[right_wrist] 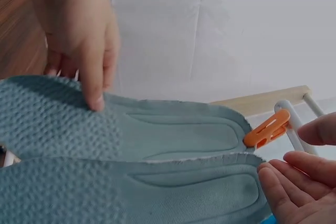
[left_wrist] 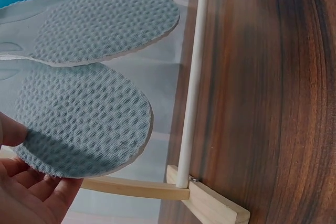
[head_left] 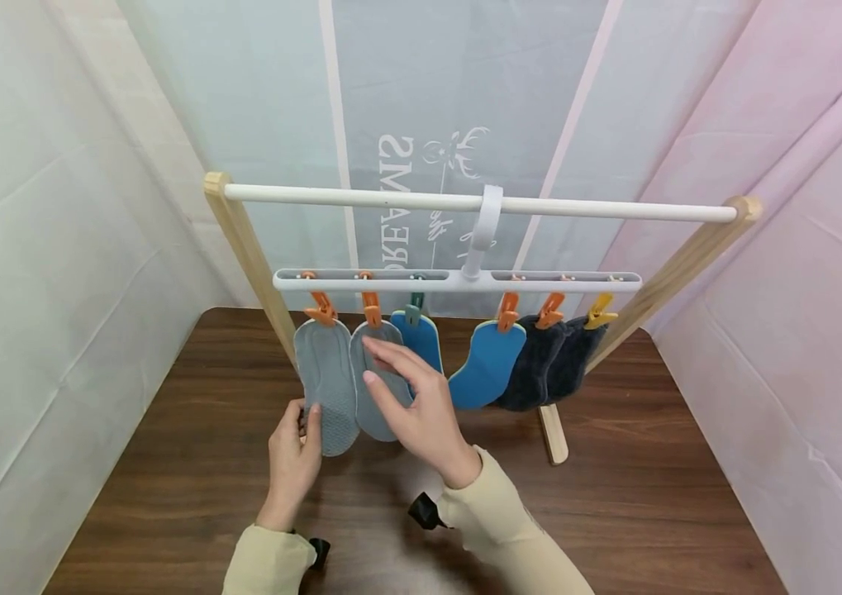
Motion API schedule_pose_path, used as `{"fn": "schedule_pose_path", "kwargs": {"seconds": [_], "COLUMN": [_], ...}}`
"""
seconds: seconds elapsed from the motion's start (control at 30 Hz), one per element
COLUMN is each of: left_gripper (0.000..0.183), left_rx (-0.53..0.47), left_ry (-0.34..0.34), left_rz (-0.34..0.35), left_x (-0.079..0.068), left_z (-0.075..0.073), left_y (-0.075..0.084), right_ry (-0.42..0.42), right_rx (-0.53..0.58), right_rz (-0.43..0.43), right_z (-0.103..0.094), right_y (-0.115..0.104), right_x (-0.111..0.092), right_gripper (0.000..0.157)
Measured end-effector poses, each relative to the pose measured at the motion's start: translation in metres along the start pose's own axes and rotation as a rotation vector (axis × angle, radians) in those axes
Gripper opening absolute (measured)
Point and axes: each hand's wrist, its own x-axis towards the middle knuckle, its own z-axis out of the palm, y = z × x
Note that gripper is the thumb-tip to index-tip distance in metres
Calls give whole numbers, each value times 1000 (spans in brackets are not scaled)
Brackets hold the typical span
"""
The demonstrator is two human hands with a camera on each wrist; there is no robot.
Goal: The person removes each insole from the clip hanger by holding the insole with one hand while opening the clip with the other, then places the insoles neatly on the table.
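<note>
Two grey insoles hang side by side from orange clips at the left end of a white hanger (head_left: 383, 283). My left hand (head_left: 294, 454) pinches the outer edge of the leftmost insole (head_left: 325, 355) low down, thumb on its dimpled front and fingers behind. In the left wrist view the dimpled end of that insole (left_wrist: 89, 114) shows close up. My right hand (head_left: 424, 409) is held up before the second grey insole (head_left: 367, 405), fingers extended and holding nothing. The right wrist view shows its fingertips near that insole's upper end, below an orange clip (right_wrist: 269, 128).
Blue insoles (head_left: 490, 364) and dark fuzzy insoles (head_left: 535, 364) hang further right on orange, green and yellow clips (head_left: 602, 311). The hanger hooks over a white rod (head_left: 391, 198) between wooden posts (head_left: 658, 281). Beneath is a dark wooden table (head_left: 636, 487), with cloth walls around it.
</note>
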Motion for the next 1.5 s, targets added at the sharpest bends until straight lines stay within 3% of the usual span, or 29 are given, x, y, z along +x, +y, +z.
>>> {"fn": "schedule_pose_path", "kwargs": {"seconds": [0.17,0.43,0.87,1.27,1.5], "left_gripper": [11,11,13,11,10], "left_rx": [4,-1,-6,0,20], "left_ry": [8,-5,-15,-15,-33], "left_rz": [15,26,23,44,63], "left_x": [0,0,-1,0,2], "left_z": [1,1,-2,-4,-6], "left_y": [-2,-5,-7,-11,-13], "right_ry": [-30,-116,-214,-159,-44], "right_rx": [-15,-161,-134,-93,-63], "right_rz": [-28,-139,-50,-19,19], "right_z": [4,10,17,29,41], "right_y": [-4,-7,-13,-14,-11], "right_x": [7,16,33,48,54], "right_gripper": [45,53,61,52,47]}}
